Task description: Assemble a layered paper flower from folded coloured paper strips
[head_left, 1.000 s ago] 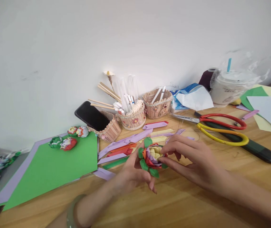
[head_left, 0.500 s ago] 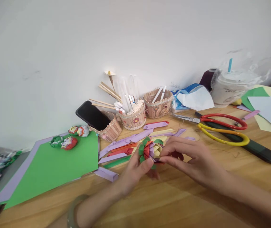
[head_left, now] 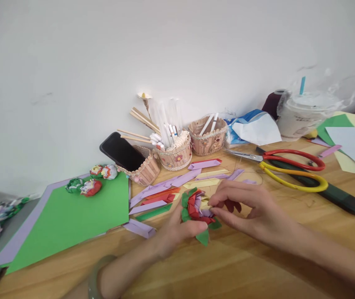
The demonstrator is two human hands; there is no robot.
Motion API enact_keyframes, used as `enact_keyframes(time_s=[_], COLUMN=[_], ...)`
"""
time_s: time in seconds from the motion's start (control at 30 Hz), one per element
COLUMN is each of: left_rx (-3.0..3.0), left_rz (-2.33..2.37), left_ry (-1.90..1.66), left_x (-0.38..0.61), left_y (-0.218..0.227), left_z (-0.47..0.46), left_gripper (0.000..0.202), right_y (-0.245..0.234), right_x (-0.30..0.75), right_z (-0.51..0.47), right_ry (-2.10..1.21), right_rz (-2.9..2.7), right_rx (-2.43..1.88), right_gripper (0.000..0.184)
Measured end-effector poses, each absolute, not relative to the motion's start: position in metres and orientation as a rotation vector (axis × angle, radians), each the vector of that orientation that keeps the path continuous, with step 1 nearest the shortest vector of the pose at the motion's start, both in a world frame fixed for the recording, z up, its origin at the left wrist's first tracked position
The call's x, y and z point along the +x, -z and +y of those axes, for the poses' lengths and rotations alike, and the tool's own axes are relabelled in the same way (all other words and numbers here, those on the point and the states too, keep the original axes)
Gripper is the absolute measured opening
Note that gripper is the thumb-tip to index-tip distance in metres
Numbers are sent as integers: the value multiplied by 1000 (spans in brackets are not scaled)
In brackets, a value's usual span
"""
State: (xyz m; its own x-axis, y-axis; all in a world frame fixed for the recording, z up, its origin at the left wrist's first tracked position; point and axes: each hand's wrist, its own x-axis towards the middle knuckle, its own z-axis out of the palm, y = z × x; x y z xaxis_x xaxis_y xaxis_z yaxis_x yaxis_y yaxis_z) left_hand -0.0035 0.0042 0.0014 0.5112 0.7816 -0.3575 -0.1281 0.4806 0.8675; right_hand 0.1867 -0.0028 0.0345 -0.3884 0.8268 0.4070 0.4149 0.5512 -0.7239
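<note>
A folded paper flower with green outer petals, then red, purple and pale yellow towards its middle, is held just above the wooden table. My left hand grips it from the left, thumb along its near side and fingers hidden beneath. On the flower's right side, my right hand pinches a pale yellow inner petal between thumb and forefinger, the other fingers curled. Folded paper strips in purple, red and green lie behind and left of the flower.
Green paper sheets with small paper flowers lie left. Behind stand stick baskets, one holding a phone. Right are scissors over a dark green knife-like tool, a lidded cup and more paper.
The flower has turned and tilted, so its open middle and lower green petals show more. My left thumb has shifted slightly right; my right hand stays at the flower's right side.
</note>
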Motion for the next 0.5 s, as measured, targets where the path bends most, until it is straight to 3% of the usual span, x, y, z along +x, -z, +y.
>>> enact_keyframes(time_s=[0.13, 0.2, 0.5], left_rx=[1079, 1165, 1273], left_rz=[992, 1015, 1086], left_ry=[-603, -631, -610], left_x=[2, 4, 1], left_y=[-7, -8, -11], left_z=[5, 5, 2], left_gripper=[46, 43, 39], right_y=[-25, -24, -38], right_x=[191, 192, 185], right_z=[-4, -5, -3], right_ry=[-113, 13, -810], right_rz=[-2176, -2213, -2026], right_rx=[-897, -879, -1114], right_gripper=[10, 10, 14])
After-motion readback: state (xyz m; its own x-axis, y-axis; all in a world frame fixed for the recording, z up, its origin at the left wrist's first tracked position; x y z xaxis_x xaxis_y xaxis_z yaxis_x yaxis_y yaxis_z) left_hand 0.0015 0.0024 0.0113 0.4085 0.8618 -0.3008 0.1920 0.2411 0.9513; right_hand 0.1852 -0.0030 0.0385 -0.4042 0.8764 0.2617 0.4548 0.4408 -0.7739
